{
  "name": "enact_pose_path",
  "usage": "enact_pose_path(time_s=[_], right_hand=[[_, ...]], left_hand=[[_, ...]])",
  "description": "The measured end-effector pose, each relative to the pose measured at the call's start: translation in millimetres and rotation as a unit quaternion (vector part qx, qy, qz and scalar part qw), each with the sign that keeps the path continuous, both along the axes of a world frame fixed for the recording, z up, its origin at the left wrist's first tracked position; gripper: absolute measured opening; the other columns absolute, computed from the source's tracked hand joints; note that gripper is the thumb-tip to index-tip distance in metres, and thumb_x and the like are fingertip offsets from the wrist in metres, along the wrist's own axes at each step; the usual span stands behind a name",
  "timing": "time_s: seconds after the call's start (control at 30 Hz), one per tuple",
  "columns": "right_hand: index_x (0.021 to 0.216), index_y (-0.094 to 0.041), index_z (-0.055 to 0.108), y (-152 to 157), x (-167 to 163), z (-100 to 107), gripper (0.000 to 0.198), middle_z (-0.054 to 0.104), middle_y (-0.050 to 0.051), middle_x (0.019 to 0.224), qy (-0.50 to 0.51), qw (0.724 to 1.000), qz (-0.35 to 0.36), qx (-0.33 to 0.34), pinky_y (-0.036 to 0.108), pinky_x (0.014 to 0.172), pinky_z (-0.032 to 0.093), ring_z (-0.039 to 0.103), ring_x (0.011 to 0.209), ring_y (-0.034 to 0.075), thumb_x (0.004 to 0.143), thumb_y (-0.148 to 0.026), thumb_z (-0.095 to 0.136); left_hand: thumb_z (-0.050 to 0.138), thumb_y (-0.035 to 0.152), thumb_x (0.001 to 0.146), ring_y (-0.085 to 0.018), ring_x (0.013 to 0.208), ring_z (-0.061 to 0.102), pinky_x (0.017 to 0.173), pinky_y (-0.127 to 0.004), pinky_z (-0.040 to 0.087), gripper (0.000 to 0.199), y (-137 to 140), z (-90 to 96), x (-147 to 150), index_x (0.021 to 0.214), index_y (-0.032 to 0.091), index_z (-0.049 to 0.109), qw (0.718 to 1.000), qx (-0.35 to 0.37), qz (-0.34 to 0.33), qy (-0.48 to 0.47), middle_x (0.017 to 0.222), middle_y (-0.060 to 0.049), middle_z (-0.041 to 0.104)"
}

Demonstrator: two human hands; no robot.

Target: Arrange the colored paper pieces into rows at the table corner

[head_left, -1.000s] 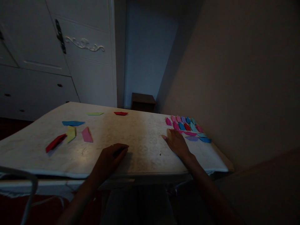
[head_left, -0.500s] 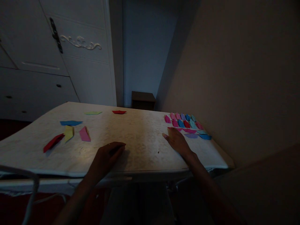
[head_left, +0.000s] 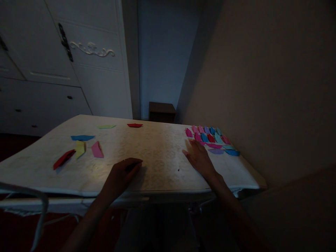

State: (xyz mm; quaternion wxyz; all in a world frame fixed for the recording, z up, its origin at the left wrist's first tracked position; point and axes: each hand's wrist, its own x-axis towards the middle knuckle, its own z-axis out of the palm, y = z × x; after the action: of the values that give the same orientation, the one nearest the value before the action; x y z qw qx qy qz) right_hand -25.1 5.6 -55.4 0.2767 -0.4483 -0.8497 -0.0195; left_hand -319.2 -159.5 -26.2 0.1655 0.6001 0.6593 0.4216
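Note:
On the tabletop's near middle rests my left hand [head_left: 125, 175], its fingers and thumb curled together with nothing visible in them. My right hand [head_left: 200, 159] lies farther right, thumb spread from the fingers, holding nothing I can see. Its slightly blurred fingertips are beside a group of folded paper boats, closest to a magenta boat [head_left: 214, 145] and a pink boat [head_left: 197, 137]. A purple boat [head_left: 216, 151] and a blue boat [head_left: 232, 153] lie flat to the right of that hand. Behind them, several pink, blue, red and purple pieces stand in rows.
Left on the white table [head_left: 157, 175] are a dark red boat [head_left: 63, 159], a yellow folded paper [head_left: 80, 149], a pink one [head_left: 97, 149] and a blue boat [head_left: 83, 138]. A green piece [head_left: 106, 126] and red boat [head_left: 134, 125] lie near the far edge. A wall borders the right.
My right fingers have shifted slightly at the near edge of the boat group. My left hand stays in place. The whole view has swung a little to the left.

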Motion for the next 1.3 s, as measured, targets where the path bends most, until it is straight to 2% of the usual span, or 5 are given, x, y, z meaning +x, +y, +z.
enact_pose_path(time_s=[0.2,0.43,0.77,1.03,1.3], right_hand=[[0.140,-0.019,0.047,-1,-45,18,0.057,0.047,0.014,0.145,0.024,0.991,0.126,-0.036,0.050,0.110,0.035,0.041,0.135,0.028,0.094,-0.052,0.043],[0.133,-0.021,0.053,28,-145,36,0.047,0.055,0.011,0.138,-0.035,0.952,0.297,-0.068,0.046,0.109,0.038,0.048,0.130,0.024,0.091,-0.040,0.054],[0.129,-0.011,0.056,78,-266,47,0.043,0.058,0.015,0.134,-0.148,0.962,0.217,-0.078,0.034,0.101,0.041,0.054,0.122,0.025,0.087,-0.016,0.052],[0.101,-0.016,0.069,83,-286,45,0.023,0.071,0.010,0.106,-0.187,0.953,0.232,-0.061,0.025,0.079,0.044,0.064,0.095,0.020,0.089,-0.017,0.049],[0.111,-0.015,0.066,64,-265,45,0.026,0.069,0.012,0.115,-0.181,0.949,0.258,-0.025,0.029,0.089,0.042,0.062,0.104,0.022,0.094,-0.022,0.049]], left_hand=[[0.053,0.037,0.083,-0.020,0.084,0.070,0.078,-0.032,0.055,0.028,-1,-1.4,2,0.091,0.019,0.073,1.000,0.011,-0.012,-0.011,0.092,-0.006,0.076],[0.054,0.030,0.085,-0.020,0.084,0.069,0.078,-0.031,0.054,0.022,-2,-2.4,3,0.091,0.021,0.073,0.999,0.017,-0.010,-0.036,0.091,-0.005,0.076],[0.055,0.028,0.084,-0.018,0.079,0.068,0.074,-0.027,0.052,0.020,-1,-7.7,0,0.088,0.020,0.073,0.992,0.033,-0.014,-0.118,0.088,-0.004,0.075],[0.058,0.030,0.082,-0.018,0.079,0.068,0.074,-0.028,0.053,0.019,-2,-6.0,-2,0.087,0.019,0.072,0.985,0.032,-0.017,-0.170,0.086,-0.004,0.075],[0.059,0.030,0.081,-0.018,0.078,0.068,0.073,-0.028,0.053,0.019,-1,-5.4,-4,0.087,0.019,0.073,0.984,0.033,-0.013,-0.173,0.085,-0.004,0.075]])
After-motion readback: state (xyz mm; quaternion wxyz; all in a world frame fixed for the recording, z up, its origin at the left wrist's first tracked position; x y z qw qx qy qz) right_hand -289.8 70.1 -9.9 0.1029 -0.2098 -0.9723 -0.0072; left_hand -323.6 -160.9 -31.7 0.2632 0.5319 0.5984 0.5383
